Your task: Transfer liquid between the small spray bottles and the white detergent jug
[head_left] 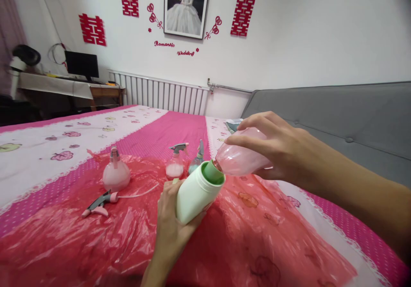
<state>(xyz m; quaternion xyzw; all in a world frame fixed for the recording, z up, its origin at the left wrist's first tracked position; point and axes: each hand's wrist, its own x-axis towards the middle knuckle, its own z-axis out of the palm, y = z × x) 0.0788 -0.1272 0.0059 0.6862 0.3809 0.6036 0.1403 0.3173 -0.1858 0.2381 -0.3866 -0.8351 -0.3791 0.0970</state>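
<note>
The left hand [175,220] grips the green cup [196,199] — tilted, mouth up and rightward. The right hand [272,143] clasps the pink bottle [236,160], tipped on its side, its neck at the cup's mouth. Left of the cup, a loose sprayer [102,199] lies on red plastic [128,235], a round bottle [116,176] behind it — and two spray bottles [174,169] stand just beyond the cup.

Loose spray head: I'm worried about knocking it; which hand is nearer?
Left. The left hand, around the green bottle, is right of the spray head; the right hand, holding the pink bottle, is farther right.
</note>
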